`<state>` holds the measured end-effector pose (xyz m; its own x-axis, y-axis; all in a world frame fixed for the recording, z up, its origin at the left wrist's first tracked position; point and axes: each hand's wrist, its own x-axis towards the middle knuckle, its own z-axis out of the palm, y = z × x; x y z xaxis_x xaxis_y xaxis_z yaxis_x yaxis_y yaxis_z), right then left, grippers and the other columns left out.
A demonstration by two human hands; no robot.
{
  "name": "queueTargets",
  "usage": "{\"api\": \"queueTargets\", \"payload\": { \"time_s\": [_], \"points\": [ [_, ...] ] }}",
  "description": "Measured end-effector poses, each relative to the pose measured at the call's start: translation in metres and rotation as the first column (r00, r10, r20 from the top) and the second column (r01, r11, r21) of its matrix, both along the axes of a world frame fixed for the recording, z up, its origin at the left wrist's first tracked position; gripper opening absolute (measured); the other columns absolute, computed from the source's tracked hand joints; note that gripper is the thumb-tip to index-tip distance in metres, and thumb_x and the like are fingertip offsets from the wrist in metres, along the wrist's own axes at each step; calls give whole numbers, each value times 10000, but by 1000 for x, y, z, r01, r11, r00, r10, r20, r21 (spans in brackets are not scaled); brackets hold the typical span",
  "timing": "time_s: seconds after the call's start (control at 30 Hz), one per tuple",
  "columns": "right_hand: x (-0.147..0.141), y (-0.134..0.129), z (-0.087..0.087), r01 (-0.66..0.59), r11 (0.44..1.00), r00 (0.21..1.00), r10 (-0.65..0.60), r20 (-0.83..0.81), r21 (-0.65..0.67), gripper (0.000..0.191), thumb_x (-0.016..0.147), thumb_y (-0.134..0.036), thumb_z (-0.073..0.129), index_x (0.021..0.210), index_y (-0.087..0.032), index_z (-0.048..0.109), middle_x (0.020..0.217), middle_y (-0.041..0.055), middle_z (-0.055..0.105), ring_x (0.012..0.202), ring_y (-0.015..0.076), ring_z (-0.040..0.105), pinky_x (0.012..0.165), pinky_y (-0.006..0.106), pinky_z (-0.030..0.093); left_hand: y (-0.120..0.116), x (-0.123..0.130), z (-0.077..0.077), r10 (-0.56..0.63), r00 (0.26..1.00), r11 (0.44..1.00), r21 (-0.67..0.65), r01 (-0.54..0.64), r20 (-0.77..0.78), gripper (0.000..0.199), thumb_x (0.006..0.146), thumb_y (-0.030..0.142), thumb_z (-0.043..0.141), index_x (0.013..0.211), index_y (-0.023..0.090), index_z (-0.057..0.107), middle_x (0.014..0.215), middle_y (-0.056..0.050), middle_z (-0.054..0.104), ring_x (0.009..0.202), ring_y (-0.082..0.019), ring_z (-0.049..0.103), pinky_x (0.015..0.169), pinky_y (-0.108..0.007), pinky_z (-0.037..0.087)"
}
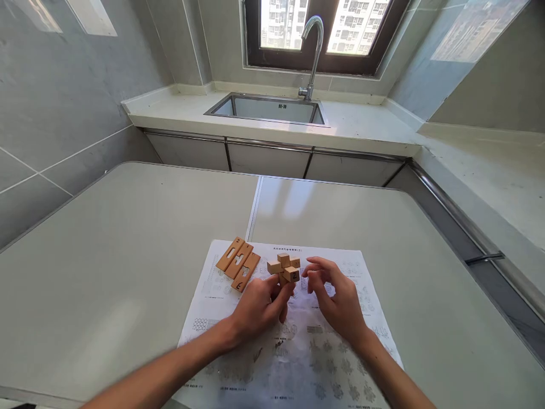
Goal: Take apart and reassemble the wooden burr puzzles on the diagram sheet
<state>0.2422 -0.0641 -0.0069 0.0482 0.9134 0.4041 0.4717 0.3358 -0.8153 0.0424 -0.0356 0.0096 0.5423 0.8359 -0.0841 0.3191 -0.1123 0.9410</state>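
Left hand (263, 301) grips the puzzle (291, 274) above the sheet (298, 318), near three pieces (234, 268), while the right hand (339, 298), loosely curled and half spread, hovers beside the puzzle.

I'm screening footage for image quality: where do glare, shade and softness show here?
Head view: the window is brightest, with glare on the tabletop and reflections on the grey left wall; head view: the sheet dims toward its near end, small print too fine to read; head view: the wooden blocks, left hand and right hand look fairly sharp.
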Motion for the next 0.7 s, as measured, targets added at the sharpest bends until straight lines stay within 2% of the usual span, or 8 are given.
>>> {"api": "queueTargets", "payload": {
  "time_s": [0.17,0.23,0.33,0.5,0.7],
  "points": [
    [2,4,5,-3,987,996,-12,-94,-159,274,1063,-418,578,1257,-227,603,1094,89,732,729,154,709,511,227,542,0,1,2,-9,1000,1000,-11,9,-1,473,1081,558,421,847,183,591,540,16,628,466,-113,561,544,-216,453],
    [4,6,5,-68,981,992,48,-114,-184,319,1056,-425,595,1315,-239,599,1187,103,716,780,161,723,588,249,593,0,1,4,-35,999,999,-14,35,8,485,1077,567,423,822,185,579,545,11,623,473,-112,556,539,-215,446],
    [5,7,4,-166,976,982,151,-113,-142,324,1059,-389,595,1353,-255,605,1260,112,697,851,177,725,709,296,640,0,0,6,-108,994,991,-70,111,33,527,1077,593,401,768,191,545,540,4,603,478,-111,545,533,-216,442],
    [2,6,4,-214,972,977,212,-32,-95,239,1064,-334,587,1278,-255,656,1118,78,746,853,185,717,706,293,632,-2,-2,7,-203,975,963,-164,215,87,512,1067,607,411,771,202,515,519,15,582,486,-119,545,527,-217,446],
    [5,5,0,-193,981,977,191,90,14,99,1070,-296,572,1122,-237,633,975,52,691,726,150,649,582,267,541,-1,-4,11,-244,962,950,-170,262,121,513,1071,589,416,762,197,533,530,2,607,491,-119,548,527,-220,453]
  ]
}}
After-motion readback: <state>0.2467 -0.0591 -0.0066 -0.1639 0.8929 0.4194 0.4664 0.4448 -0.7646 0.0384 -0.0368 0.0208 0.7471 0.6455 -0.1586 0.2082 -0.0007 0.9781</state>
